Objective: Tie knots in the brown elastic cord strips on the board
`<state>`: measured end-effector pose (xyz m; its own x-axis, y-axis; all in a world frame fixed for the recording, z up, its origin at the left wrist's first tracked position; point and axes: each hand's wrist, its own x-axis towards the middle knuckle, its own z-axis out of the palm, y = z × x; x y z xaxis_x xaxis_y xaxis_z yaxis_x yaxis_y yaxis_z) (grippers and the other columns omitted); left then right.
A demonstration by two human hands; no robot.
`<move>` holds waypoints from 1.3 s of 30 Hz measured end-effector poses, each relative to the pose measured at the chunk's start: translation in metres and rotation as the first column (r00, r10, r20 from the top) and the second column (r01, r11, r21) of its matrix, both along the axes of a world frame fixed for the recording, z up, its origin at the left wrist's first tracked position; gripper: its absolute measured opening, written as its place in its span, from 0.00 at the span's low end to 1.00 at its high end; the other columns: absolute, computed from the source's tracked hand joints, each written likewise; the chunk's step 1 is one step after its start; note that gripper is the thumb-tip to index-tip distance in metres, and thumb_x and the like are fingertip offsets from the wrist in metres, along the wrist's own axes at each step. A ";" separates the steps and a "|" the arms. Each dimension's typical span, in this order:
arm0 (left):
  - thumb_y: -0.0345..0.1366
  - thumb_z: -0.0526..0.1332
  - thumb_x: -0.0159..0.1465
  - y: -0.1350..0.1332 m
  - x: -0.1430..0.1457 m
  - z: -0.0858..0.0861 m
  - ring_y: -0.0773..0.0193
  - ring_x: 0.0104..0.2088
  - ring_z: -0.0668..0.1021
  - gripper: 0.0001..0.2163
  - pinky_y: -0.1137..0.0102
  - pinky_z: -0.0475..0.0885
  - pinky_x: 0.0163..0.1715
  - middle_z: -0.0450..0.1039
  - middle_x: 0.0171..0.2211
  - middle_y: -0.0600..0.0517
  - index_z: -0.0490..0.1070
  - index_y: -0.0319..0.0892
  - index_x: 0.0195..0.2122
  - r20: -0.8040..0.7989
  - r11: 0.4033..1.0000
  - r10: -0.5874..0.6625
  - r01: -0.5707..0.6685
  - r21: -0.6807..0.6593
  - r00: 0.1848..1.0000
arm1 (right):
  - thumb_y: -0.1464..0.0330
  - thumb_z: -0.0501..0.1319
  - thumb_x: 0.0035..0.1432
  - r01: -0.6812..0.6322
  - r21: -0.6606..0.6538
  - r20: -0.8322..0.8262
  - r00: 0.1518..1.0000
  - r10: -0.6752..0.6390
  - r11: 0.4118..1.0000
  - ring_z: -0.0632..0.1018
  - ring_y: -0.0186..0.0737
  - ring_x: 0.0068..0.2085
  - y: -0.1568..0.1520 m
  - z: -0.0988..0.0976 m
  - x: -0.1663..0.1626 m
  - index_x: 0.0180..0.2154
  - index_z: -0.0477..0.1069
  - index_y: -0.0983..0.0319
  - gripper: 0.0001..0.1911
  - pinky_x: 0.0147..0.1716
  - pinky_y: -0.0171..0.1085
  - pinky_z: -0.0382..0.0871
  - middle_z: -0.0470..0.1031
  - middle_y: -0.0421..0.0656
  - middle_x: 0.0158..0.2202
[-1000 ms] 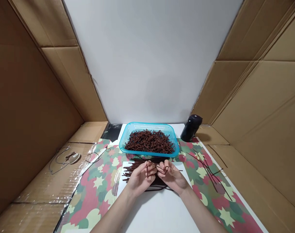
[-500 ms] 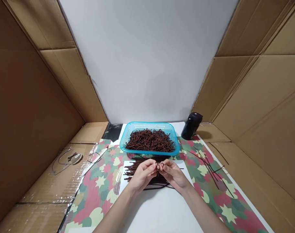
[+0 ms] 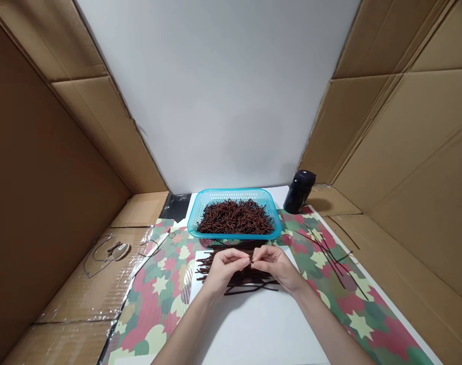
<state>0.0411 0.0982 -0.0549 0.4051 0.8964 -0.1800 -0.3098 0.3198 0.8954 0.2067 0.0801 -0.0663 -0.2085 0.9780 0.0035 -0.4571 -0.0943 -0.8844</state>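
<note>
My left hand (image 3: pixel 228 269) and my right hand (image 3: pixel 277 267) meet fingertip to fingertip above the white sheet (image 3: pixel 261 327). Both are closed in a pinch on a thin brown strand, mostly hidden by the fingers. Below and behind them lies a pile of long dark brown sticks (image 3: pixel 205 263), laid roughly side by side across the sheet. A few loose sticks (image 3: pixel 249 290) lie on its near side. Just beyond the pile stands a blue plastic basket (image 3: pixel 234 236) heaped with short, bent dark brown pieces (image 3: pixel 234 217).
A black flask-like container (image 3: pixel 299 191) stands at the back right. Several thin brown sticks (image 3: pixel 332 258) lie scattered on the patterned table cover (image 3: pixel 160 304). On the left are a cable with a pale round object (image 3: pixel 120 251) and a white strip (image 3: pixel 151 255). Cardboard walls (image 3: pixel 406 152) flank the table.
Both hands stay together at nearly the same spot, with the fingers shifted and pinched more tightly. The dark curl seen earlier at the right fingertips is now mostly hidden. The view has tilted slightly.
</note>
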 end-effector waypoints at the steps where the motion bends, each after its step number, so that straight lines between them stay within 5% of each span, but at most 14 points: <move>1: 0.33 0.72 0.48 0.000 -0.001 -0.001 0.72 0.25 0.72 0.06 0.77 0.65 0.28 0.76 0.23 0.52 0.78 0.38 0.25 -0.021 1.000 0.014 -0.013 0.025 1.000 | 0.71 0.73 0.41 -0.003 0.006 0.016 1.000 0.003 1.000 0.74 0.33 0.28 0.000 0.000 0.001 0.23 0.77 0.61 0.06 0.32 0.33 0.66 0.75 0.37 0.24; 12: 0.33 0.70 0.50 -0.002 -0.001 0.004 0.63 0.33 0.76 0.05 0.72 0.71 0.36 0.76 0.31 0.50 0.78 0.40 0.28 -0.142 0.956 0.102 -0.057 0.289 0.985 | 0.70 0.72 0.42 0.091 -0.038 0.038 0.995 -0.090 0.995 0.71 0.33 0.29 0.005 -0.002 -0.003 0.22 0.75 0.62 0.07 0.33 0.33 0.63 0.75 0.37 0.23; 19: 0.34 0.65 0.57 -0.003 0.002 0.000 0.65 0.31 0.76 0.04 0.72 0.72 0.33 0.75 0.29 0.50 0.75 0.39 0.31 -0.224 0.918 0.178 -0.079 0.388 0.958 | 0.70 0.74 0.39 0.059 -0.208 -0.131 0.988 -0.087 0.976 0.71 0.30 0.26 0.003 0.000 -0.009 0.22 0.75 0.64 0.09 0.29 0.29 0.65 0.74 0.37 0.21; 28: 0.30 0.64 0.56 -0.004 0.001 -0.010 0.63 0.33 0.75 0.03 0.69 0.70 0.36 0.74 0.29 0.50 0.72 0.40 0.26 -0.234 0.734 0.390 -0.147 0.663 0.891 | 0.71 0.74 0.38 -0.065 -0.481 -0.426 0.889 -0.168 0.874 0.74 0.26 0.25 0.004 -0.017 -0.023 0.25 0.76 0.66 0.10 0.25 0.23 0.69 0.75 0.39 0.24; 33: 0.30 0.62 0.60 -0.003 0.001 -0.011 0.63 0.33 0.77 0.06 0.70 0.72 0.34 0.76 0.32 0.48 0.74 0.42 0.38 -0.259 0.713 0.401 -0.122 0.691 0.879 | 0.73 0.74 0.39 -0.090 -0.505 -0.478 0.857 -0.191 0.859 0.74 0.25 0.26 0.005 -0.016 -0.022 0.28 0.76 0.68 0.11 0.23 0.22 0.68 0.76 0.41 0.26; 39: 0.29 0.63 0.57 -0.003 -0.001 -0.008 0.60 0.33 0.76 0.03 0.67 0.71 0.34 0.76 0.31 0.48 0.76 0.42 0.30 -0.272 0.635 0.424 -0.069 0.769 0.864 | 0.70 0.72 0.43 -0.041 -0.486 -0.431 0.880 -0.198 0.873 0.74 0.29 0.25 0.003 -0.017 -0.024 0.26 0.76 0.66 0.07 0.22 0.26 0.69 0.75 0.42 0.25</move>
<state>0.0402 0.0956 -0.0633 0.1981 0.8571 0.4756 0.1564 -0.5066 0.8479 0.1826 0.0834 -0.0835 -0.2223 0.8968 -0.3825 -0.8164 -0.3857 -0.4297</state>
